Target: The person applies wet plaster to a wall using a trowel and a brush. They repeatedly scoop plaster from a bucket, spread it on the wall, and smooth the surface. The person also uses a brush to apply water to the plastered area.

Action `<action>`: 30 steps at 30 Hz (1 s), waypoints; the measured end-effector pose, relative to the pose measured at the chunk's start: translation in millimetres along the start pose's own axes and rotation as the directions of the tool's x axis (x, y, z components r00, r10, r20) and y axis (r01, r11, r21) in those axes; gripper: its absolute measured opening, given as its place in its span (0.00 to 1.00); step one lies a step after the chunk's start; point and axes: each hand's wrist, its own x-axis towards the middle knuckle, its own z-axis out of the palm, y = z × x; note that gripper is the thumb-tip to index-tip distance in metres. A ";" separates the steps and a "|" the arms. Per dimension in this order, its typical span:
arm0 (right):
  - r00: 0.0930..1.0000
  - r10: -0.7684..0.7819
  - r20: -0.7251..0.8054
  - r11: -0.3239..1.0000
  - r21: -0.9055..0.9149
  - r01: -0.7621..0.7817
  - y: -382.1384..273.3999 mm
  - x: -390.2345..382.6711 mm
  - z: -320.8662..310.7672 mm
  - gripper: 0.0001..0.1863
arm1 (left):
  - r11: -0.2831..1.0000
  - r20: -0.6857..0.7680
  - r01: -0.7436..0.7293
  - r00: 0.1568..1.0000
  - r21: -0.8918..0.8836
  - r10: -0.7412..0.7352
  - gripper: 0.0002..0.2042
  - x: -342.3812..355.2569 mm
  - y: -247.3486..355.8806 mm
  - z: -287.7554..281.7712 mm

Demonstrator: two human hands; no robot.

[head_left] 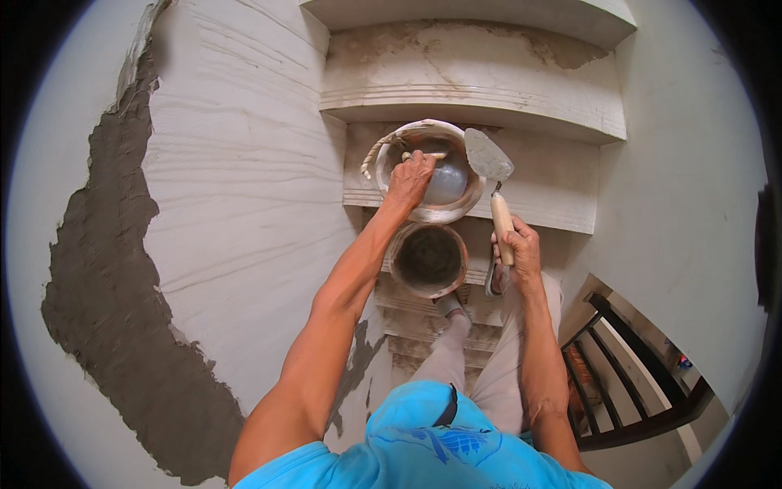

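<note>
My right hand (521, 244) is wrapped round the pale wooden handle of a trowel (489, 155). Its blade points up and away, smeared with grey, beside the rim of a white bucket (450, 214). That bucket stands on a stair tread, has a rope handle (369, 156) at its left and holds cloudy water (446, 184). Over its mouth my left hand (414, 178) is closed on a short, pale, wooden-looking handle (437, 155); what the handle belongs to is hidden. Just nearer stands a second bucket (464, 259) with a dark grey inside.
Stained white stairs (472, 77) rise ahead. On the left wall runs a wide band of dark grey mortar (114, 269) with ragged edges. A plain wall (692, 147) bounds the right side, above a black railing (635, 359). My feet in sandals (448, 305) stand on lower steps.
</note>
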 end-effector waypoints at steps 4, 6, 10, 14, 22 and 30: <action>0.999 0.048 -0.002 0.998 0.030 -0.047 0.7 -6.8 -0.3 0.29 | 0.998 0.023 -0.051 0.998 0.042 0.050 0.05 20.5 -3.4 42.0; 0.998 0.061 0.007 0.997 0.052 -0.062 1.2 -8.9 0.2 0.29 | 0.998 0.069 0.055 0.996 -0.002 -0.055 0.05 28.7 -10.2 60.0; 0.998 0.050 -0.040 0.996 0.081 -0.046 0.8 -7.2 -6.2 0.28 | 0.964 -0.009 0.233 0.972 -0.129 -0.237 0.05 27.2 -18.0 64.2; 0.996 0.051 -0.075 0.994 0.100 -0.044 -5.8 -7.8 -12.6 0.29 | 0.817 -0.112 0.347 0.890 -0.461 -0.442 0.09 -3.3 -44.9 61.4; 0.998 0.012 -0.069 1.000 0.004 -0.012 -8.9 -2.9 -20.3 0.28 | -0.358 0.569 0.446 0.584 -0.821 -0.579 0.09 -82.7 -52.6 21.8; 0.996 -0.053 -0.075 0.998 -0.039 0.050 -13.6 0.0 -17.4 0.24 | -0.378 0.345 0.120 0.710 -0.918 -0.614 0.12 -113.0 -41.8 -136.3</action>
